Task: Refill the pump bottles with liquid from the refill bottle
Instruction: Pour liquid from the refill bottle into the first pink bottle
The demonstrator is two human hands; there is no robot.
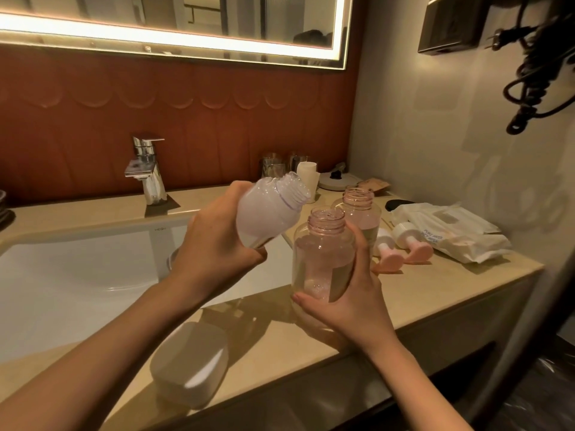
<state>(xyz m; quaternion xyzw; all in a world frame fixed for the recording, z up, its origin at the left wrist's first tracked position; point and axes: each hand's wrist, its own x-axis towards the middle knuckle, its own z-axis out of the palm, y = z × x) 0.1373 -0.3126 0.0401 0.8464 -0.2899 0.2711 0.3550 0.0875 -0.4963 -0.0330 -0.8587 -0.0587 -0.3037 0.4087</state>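
My left hand [214, 244] grips the milky refill bottle [267, 209], tilted with its open threaded mouth pointing up and right, just left of the near pump bottle's neck. My right hand [351, 293] holds that clear pump bottle [320, 259] around its lower body; it stands open on the counter with a little foamy liquid at the bottom. A second open pump bottle [361, 213] stands right behind it. Two pink-and-white pump heads [404, 247] lie on the counter to the right.
The white sink basin [77, 275] and chrome faucet [146, 169] sit to the left. A grey soap box [189, 365] lies near the counter's front edge. A wipes pack [448, 234] lies right; glasses and a white lid [334, 180] stand at the back wall.
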